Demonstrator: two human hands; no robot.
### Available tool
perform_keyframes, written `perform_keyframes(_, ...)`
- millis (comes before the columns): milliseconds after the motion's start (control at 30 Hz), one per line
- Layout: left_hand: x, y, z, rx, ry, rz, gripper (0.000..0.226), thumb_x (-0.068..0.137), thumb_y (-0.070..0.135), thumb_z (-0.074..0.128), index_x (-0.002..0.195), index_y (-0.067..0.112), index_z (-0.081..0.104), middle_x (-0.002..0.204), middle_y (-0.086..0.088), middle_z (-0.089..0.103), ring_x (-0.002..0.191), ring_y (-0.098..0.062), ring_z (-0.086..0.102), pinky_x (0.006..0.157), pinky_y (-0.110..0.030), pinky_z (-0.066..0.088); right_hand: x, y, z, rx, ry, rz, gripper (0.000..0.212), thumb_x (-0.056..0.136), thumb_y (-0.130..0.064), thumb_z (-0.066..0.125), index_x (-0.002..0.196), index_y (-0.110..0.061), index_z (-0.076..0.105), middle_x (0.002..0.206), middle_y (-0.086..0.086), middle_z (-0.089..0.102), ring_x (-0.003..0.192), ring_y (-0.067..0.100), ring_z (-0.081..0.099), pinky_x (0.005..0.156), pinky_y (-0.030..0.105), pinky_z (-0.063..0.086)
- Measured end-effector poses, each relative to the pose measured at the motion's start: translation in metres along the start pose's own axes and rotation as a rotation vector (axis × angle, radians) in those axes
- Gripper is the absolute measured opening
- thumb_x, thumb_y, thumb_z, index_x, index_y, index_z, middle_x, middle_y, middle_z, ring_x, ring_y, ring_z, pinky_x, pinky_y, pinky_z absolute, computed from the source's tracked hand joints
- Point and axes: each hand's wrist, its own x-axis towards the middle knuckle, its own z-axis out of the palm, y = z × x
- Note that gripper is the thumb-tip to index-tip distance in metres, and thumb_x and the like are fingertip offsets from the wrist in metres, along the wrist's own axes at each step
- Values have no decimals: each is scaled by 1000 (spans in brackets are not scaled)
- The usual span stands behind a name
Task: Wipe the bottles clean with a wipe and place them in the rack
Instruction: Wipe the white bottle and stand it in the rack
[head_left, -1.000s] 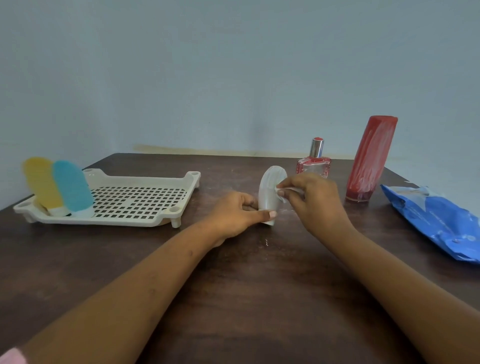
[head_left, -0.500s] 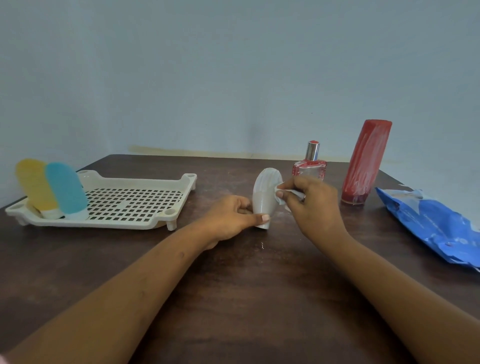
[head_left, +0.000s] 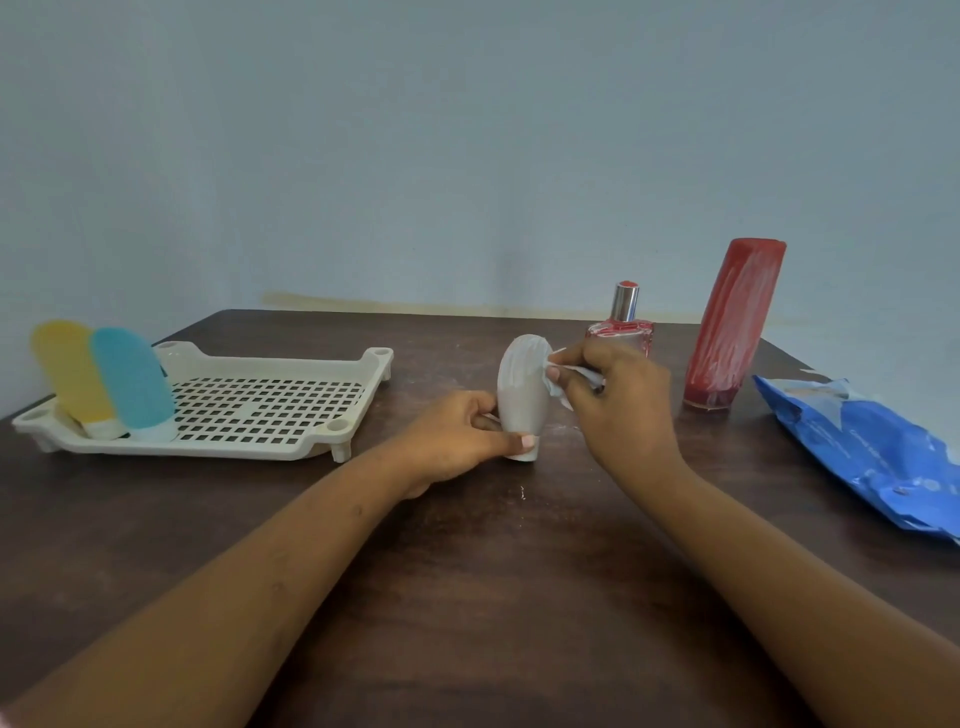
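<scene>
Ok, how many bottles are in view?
5. A yellow bottle and a teal bottle lean in the rack; the left hand holds a white bottle; a perfume bottle and a tall red bottle stand on the table, further right.

the left forearm (head_left: 260, 582) and right forearm (head_left: 779, 561), both bare, reach forward and converge at centre. the left hand (head_left: 457, 441), palm turned inward, grips the base of a bottle (head_left: 522, 395) between curled fingers and a thumb laid across its front. the right hand (head_left: 618, 410), knuckles up, pinches a wipe (head_left: 563, 371) against the bottle's upper side.
</scene>
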Motion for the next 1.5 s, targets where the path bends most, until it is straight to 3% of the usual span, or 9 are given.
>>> perform_keyframes(433,2,-1,0,56,9,-7,45,83,32,74,123,18,61,104,-1,72,103,-18,65,103,-43,45,-2,-3,3,-99,-72,-97,13,89,-13,62,98,-10,71,98,4,67,82,4,50,68,1,31)
perform_keyframes(567,1,2,0,97,-1,14,45,84,32,73,124,15,61,107,0,72,102,-15,66,101,-41,48,2,2,-4,5,19,32,14,87,-16,64,99,-11,71,97,2,68,82,4,53,64,-1,33)
perform_keyframes(733,-3,5,0,158,-9,47,46,85,29,72,126,19,57,118,-1,68,107,-14,63,100,-35,47,-1,-6,-2,54,31,31,14,88,-16,64,99,-13,71,92,-8,63,77,-3,51,66,-4,34)
perform_keyframes(867,-4,2,3,164,18,87,50,83,35,74,128,22,57,116,0,68,106,-16,64,99,-42,49,-2,-4,-1,103,43,92,11,87,-18,65,96,-15,71,86,-11,62,75,-7,52,63,-1,36)
perform_keyframes(1000,-6,-1,7,83,14,90,41,83,34,74,120,22,61,109,2,71,101,-12,66,99,-38,50,-2,-3,-1,116,38,112,12,87,-19,65,96,-15,71,88,-8,66,77,0,56,66,5,40)
perform_keyframes(1167,-6,0,5,-82,-53,40,39,85,25,72,122,13,62,108,0,73,102,-12,68,97,-28,49,0,-2,-3,125,36,131,12,86,-21,65,96,-17,71,86,-13,62,76,-6,55,63,1,39)
perform_keyframes(1333,-4,-1,4,-98,-84,20,40,83,23,74,120,14,61,106,-6,73,102,-20,68,98,-34,50,-2,-1,-4,106,5,137,15,87,-22,64,99,-16,71,89,-11,62,78,-1,54,67,5,39)
perform_keyframes(1433,-3,0,4,-108,-92,22,36,80,19,77,109,28,57,102,-1,71,98,-15,66,86,-25,51,-1,-2,-4,89,-22,134,16,88,-23,63,101,-16,70,92,-10,63,79,-1,53,66,3,38)
perform_keyframes(1500,-3,0,4,-124,-98,31,32,79,16,78,104,27,60,97,0,73,94,-13,68,82,-21,52,-1,-2,-3,71,-37,128,18,88,-23,62,103,-17,70,97,-8,65,82,0,53,67,4,37)
